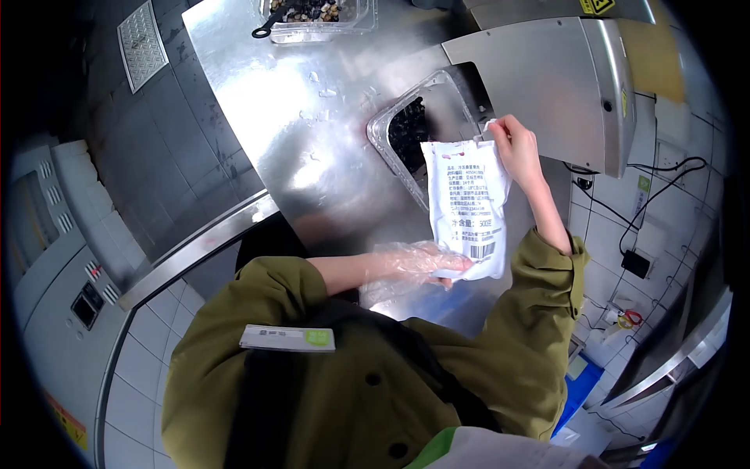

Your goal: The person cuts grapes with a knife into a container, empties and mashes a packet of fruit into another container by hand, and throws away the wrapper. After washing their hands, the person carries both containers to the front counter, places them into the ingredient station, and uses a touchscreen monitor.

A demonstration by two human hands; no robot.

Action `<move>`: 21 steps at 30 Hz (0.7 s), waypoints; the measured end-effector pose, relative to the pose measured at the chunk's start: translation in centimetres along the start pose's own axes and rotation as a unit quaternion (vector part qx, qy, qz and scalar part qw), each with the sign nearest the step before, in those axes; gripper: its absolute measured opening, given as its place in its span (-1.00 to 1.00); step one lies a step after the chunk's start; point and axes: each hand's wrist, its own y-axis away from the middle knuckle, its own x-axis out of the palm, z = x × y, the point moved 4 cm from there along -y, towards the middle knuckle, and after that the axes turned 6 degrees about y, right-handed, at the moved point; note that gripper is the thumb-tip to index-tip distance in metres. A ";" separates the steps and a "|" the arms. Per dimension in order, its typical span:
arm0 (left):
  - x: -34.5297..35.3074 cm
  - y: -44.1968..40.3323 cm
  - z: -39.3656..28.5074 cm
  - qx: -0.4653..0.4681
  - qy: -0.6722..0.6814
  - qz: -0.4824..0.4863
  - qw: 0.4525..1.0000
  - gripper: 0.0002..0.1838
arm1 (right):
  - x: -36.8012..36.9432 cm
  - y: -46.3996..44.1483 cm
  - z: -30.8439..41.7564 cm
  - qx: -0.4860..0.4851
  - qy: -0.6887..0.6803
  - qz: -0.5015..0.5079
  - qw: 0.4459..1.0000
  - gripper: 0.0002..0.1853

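The olive-green shirt (336,430) has rolled-up sleeves (539,273), dark round buttons (373,379) and a pale badge (281,338) with a green corner. Black bands (269,406) cross it; a clear plastic glove (388,277) covers the left hand (433,261).

The white plastic food pouch (469,205), with black Chinese print, 500克 marking and barcode facing up, is held above the steel worktop (324,184), reddish-stained top edge pointing away.

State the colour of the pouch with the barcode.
The pouch is white, dark-printed; it shows best in the head view.
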 end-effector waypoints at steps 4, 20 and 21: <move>-1.1 0.5 -0.1 0.033 -0.103 0.014 0.994 -0.58 | -0.2 2.9 -1.1 0.020 -0.034 -0.080 0.996 -0.80; -2.9 10.2 -2.3 0.195 -0.354 -0.008 0.915 -0.33 | -5.1 21.9 9.7 0.034 -0.284 -0.303 0.909 -0.82; -2.8 11.0 -2.2 0.199 -0.371 -0.016 0.907 -0.33 | -4.9 23.3 11.0 0.031 -0.293 -0.315 0.902 -0.82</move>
